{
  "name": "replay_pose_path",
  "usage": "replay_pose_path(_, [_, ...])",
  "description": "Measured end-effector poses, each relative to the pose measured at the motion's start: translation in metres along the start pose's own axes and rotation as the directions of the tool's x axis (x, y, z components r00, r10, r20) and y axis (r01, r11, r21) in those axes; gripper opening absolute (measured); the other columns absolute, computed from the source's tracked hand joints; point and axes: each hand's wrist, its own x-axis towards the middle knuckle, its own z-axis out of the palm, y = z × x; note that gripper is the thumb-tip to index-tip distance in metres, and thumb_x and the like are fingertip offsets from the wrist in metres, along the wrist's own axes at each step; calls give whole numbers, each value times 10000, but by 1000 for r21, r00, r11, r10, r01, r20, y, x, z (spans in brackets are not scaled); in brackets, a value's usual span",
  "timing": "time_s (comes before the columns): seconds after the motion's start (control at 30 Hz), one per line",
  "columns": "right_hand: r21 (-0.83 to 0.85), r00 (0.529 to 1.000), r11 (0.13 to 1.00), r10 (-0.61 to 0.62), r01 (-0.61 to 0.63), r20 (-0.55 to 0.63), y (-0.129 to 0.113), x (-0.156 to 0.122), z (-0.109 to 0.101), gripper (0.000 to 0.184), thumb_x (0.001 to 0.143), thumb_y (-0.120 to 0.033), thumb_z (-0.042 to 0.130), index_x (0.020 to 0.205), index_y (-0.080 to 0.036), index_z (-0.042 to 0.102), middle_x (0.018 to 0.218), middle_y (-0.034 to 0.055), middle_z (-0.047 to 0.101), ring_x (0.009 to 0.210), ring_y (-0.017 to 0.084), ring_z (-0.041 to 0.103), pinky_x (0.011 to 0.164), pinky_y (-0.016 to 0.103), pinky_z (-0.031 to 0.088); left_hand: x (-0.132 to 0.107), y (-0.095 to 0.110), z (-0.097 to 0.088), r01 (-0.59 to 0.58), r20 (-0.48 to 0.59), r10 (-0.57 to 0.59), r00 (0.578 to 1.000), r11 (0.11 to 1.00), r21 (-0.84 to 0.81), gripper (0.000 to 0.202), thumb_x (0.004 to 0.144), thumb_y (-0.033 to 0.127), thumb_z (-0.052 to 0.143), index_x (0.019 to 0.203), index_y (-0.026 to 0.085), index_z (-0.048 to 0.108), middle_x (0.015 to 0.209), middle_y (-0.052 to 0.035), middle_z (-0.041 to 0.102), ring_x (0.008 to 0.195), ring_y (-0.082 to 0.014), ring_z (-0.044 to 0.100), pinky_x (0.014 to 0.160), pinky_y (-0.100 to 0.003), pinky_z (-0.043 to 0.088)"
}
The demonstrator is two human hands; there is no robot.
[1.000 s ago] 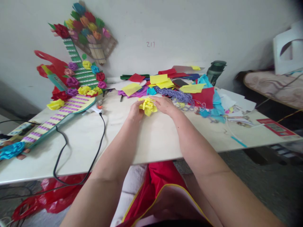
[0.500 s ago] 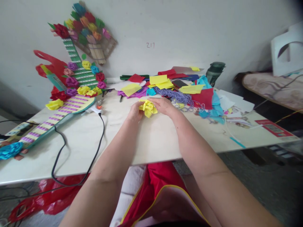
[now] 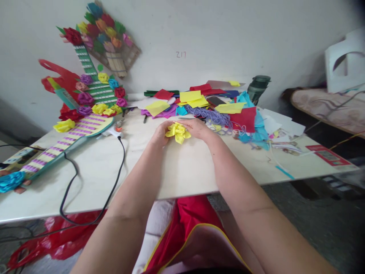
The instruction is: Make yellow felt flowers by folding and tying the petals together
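Between my two hands is a yellow paper flower (image 3: 178,133), its petals spread toward me. My left hand (image 3: 162,133) is curled round its left side, the fingertips hidden behind the petals. On the right, my right hand (image 3: 196,128) grips the flower's upper right edge, with its fingers bent behind it. Both hands stay just over the white table (image 3: 188,171). Right behind them lie yellow paper sheets (image 3: 194,99) and a tangle of purple yarn (image 3: 211,114).
At left stand a guitar-shaped craft with paper flowers (image 3: 99,91), a glue gun (image 3: 114,131) with its black cable (image 3: 122,160), and a red bag (image 3: 58,78). Farther back are a dark green bottle (image 3: 258,89) and blue crepe paper (image 3: 258,125). White scraps (image 3: 285,121) lie at right.
The yellow flower's petals look more spread and face me more fully. Both hands keep their hold, the left shifted slightly left. The view has moved very slightly.
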Motion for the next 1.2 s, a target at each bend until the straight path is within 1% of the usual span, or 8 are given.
replay_pose_path(0.03, [1,1000,1000,4,-4,7,0,0,0,454,908,-164,473,1317,-295,621,1337,-4,645,1272,180,589,1099,325,439,0,1,0,33,-9,-33,999,998,50,94,619,169,607,711,161,623,619,-48,634,570,-186,615,522,-276,508])
replay_pose_path(0.1, [3,1000,1000,11,-11,14,0,0,-1,441,911,-169,477,1311,-280,627,1338,7,644,1271,185,590,1103,331,436,0,2,0,44,-1,-44,999,994,103,60,629,186,611,679,154,613,614,-48,629,549,-168,601,529,-269,510])
replay_pose_path(0.17, [11,1000,1000,5,-5,16,0,0,-1,435,912,-170,479,1305,-281,631,1342,6,641,1271,185,591,1105,336,436,0,2,0,20,27,-23,999,992,123,55,626,195,617,659,151,609,606,-46,620,540,-159,592,527,-261,505])
replay_pose_path(0.43, [65,999,997,-34,33,28,4,1,0,443,913,-169,482,1318,-291,614,1354,0,634,1287,172,576,1115,329,427,-1,3,-6,-72,124,53,991,986,152,106,573,192,681,629,156,598,580,-26,607,534,-150,580,539,-256,489])
replay_pose_path(0.57, [92,996,993,-74,70,46,5,2,0,468,913,-149,471,1350,-275,584,1362,7,628,1284,178,578,1115,339,429,-3,4,-7,-59,164,37,986,990,131,147,561,219,694,647,148,599,601,-30,626,557,-158,602,566,-262,500])
replay_pose_path(0.8, [111,996,992,-73,68,41,3,1,-3,486,879,-108,502,1308,-304,621,1326,-23,650,1280,197,584,1118,365,432,-6,6,-5,-43,180,17,984,989,141,155,541,233,675,636,127,612,597,-30,632,549,-151,605,562,-259,502])
replay_pose_path(1.0, [119,998,992,-39,32,51,-1,-1,-7,468,873,-120,510,1294,-280,636,1324,-2,651,1267,221,595,1107,382,445,-6,6,-8,-107,196,69,978,977,187,143,511,210,699,585,126,610,546,-7,608,507,-126,566,520,-241,464])
replay_pose_path(1.2, [157,998,986,-58,51,40,4,0,-4,444,879,-140,521,1276,-291,652,1310,-1,662,1263,225,598,1105,398,446,-6,6,-9,-161,210,112,971,958,236,135,521,213,702,580,136,609,516,16,572,482,-116,539,518,-247,450])
